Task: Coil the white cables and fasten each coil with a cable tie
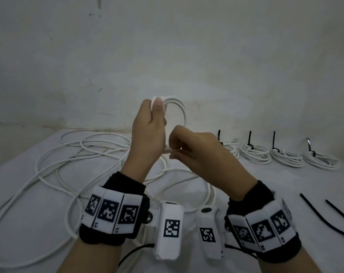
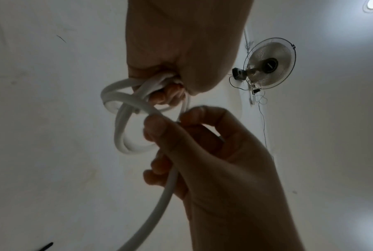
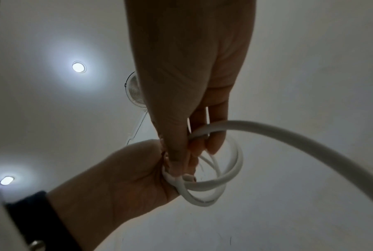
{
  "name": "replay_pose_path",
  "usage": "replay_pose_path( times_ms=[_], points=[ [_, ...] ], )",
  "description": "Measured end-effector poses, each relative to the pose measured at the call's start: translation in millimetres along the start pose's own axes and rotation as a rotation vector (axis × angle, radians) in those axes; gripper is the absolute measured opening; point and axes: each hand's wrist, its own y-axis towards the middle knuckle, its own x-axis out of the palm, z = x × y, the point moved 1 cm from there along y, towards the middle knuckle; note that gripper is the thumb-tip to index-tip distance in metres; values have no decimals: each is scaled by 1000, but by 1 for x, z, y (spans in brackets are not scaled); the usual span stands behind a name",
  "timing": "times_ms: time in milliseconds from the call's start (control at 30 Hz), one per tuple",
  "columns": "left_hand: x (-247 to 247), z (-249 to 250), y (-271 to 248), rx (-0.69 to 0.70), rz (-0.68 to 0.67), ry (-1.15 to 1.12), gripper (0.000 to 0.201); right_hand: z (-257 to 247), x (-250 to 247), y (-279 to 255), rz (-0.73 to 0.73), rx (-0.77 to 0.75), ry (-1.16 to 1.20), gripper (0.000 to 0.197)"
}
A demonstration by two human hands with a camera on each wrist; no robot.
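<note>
Your left hand (image 1: 147, 133) is gripping the small loops of the bendy white plastic cable (image 1: 179, 107) up above the table (image 1: 19, 194). Your right hand (image 1: 194, 152) is pinching the loose, light part; hold it near the loops.

Cable (image 1: 182, 107) white, as are finished coils (image 1: 255, 154). Ties (image 1: 324, 215) black. Wristbands (image 1: 112, 211) black, white tags with black square codes (pixel-like). Cloth (image 1: 29, 233) white. Wall (image 1: 167, 46) grey-white.
</note>
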Motion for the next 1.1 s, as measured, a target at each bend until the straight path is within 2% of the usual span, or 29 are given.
replay_pose_path(
  times_ms=[67, 167, 267, 400, 533, 867, 1100],
  points=[
    [-1, 0, 0, -34, -94, -33, 35, -1, -5, 0, 56, 32, 50, 28],
    [-1, 0, -2, -98, -219, -58, 36, -2, -7, 0, 94, 0, 30, 38],
    [-4, -1, -1, -112, -295, -54, 35, 7, -11, -1, 112, 26, 88, 26],
    [-7, -2, -1, -171, -370, -39, 36, 24, -26, -7, 240, 84, 177, 11],
    [3, -4, -7, -137, -437, 68, 36, 28, -21, -7, 291, 122, 289, 10],
    [1, -2, -6, -229, -388, 30, 41, 25, -4, -3, 494, 191, 428, 13],
    [-9, 1, 1, -326, -431, -109, 45, 21, 11, 2, 579, 220, 519, 14]
  ],
)
